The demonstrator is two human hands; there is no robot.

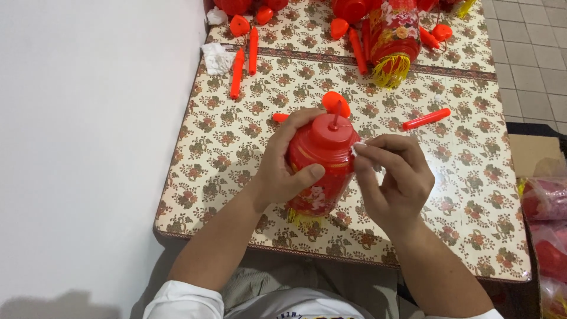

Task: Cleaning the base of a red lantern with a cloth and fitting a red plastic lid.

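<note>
My left hand [284, 165] grips a small red lantern [322, 165] around its body, held upright above the near part of the table. The lantern has a red plastic cap with a thin stem on top and a yellow fringe underneath. My right hand [393, 180] pinches a small white scrap [355, 149] against the lantern's upper right side, just under the cap. A red disc-shaped piece [335, 101] lies on the table right behind the lantern.
The table [472, 201] has a floral cloth and stands against a white wall on the left. Red plastic sticks [426, 119] lie scattered, a larger lantern with yellow tassel [393, 35] lies at the back, and crumpled white paper [216, 58] sits at the left. Red bagged goods [546, 230] sit at the right.
</note>
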